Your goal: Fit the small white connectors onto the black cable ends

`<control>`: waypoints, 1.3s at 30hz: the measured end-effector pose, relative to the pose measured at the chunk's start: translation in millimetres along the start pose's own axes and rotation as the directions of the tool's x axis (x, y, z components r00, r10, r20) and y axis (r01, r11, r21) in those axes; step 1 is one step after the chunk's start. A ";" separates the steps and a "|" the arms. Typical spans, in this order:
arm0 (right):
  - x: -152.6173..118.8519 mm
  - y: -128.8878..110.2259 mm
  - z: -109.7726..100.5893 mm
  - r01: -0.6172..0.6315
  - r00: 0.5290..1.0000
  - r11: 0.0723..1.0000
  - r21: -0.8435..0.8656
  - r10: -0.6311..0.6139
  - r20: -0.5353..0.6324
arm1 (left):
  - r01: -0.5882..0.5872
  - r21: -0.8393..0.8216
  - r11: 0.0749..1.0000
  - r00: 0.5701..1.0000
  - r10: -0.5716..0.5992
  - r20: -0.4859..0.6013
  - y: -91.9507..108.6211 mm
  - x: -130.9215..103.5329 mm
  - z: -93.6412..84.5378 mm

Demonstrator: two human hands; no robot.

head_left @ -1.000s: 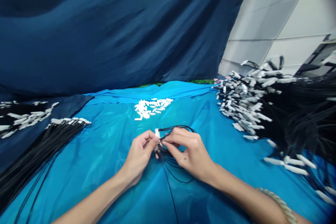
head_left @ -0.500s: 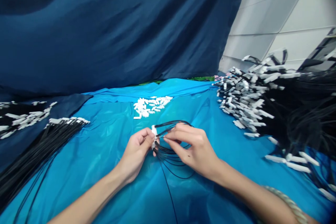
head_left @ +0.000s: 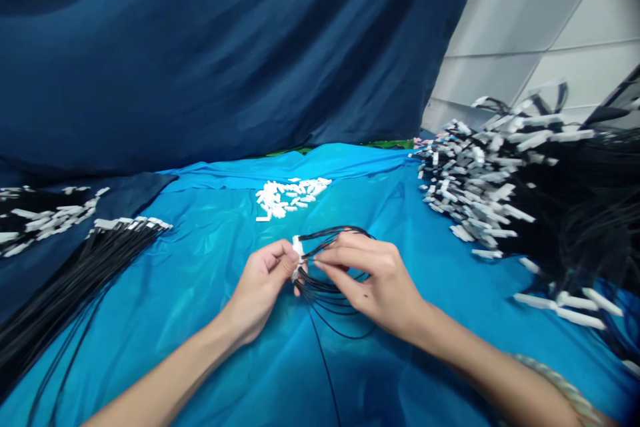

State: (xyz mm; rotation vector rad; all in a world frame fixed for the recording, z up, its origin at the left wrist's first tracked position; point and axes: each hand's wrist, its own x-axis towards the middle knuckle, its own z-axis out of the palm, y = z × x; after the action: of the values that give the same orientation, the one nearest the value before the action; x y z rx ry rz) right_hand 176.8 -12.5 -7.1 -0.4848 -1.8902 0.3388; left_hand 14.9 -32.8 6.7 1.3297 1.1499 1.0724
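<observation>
My left hand (head_left: 267,287) pinches a white connector (head_left: 297,247) between thumb and fingers, its top end sticking up above the fingertips. Black wires (head_left: 340,307) run out of the connector's right side and loop around to the right. My right hand (head_left: 373,273) is just right of the connector, thumb and forefinger pinched together on a thin black wire close to the connector. Part of the looped wires is hidden behind my right hand. One single wire trails down over the blue sheet toward the near edge.
A pile of loose white connectors (head_left: 287,197) lies ahead on the blue sheet (head_left: 190,280). Black wires with white ends (head_left: 90,273) lie at the left. At the right is a large heap of wires with white connectors (head_left: 485,180). A dark blue cloth (head_left: 225,47) hangs behind.
The whole view has shifted slightly. Both hands keep their hold on the connector and wire, with almost no change between them.
</observation>
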 end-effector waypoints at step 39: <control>-0.5 -8.5 4.4 -0.198 0.980 0.979 0.055 0.196 0.027 | 0.001 0.097 0.995 1.000 0.000 -0.009 3.6 -1.0 2.3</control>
State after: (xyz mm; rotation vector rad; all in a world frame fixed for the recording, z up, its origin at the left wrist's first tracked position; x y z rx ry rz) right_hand 171.5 -20.2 -5.2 -0.6335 -1.8520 0.5300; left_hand 17.3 -34.2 10.1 1.4011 1.2222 1.0338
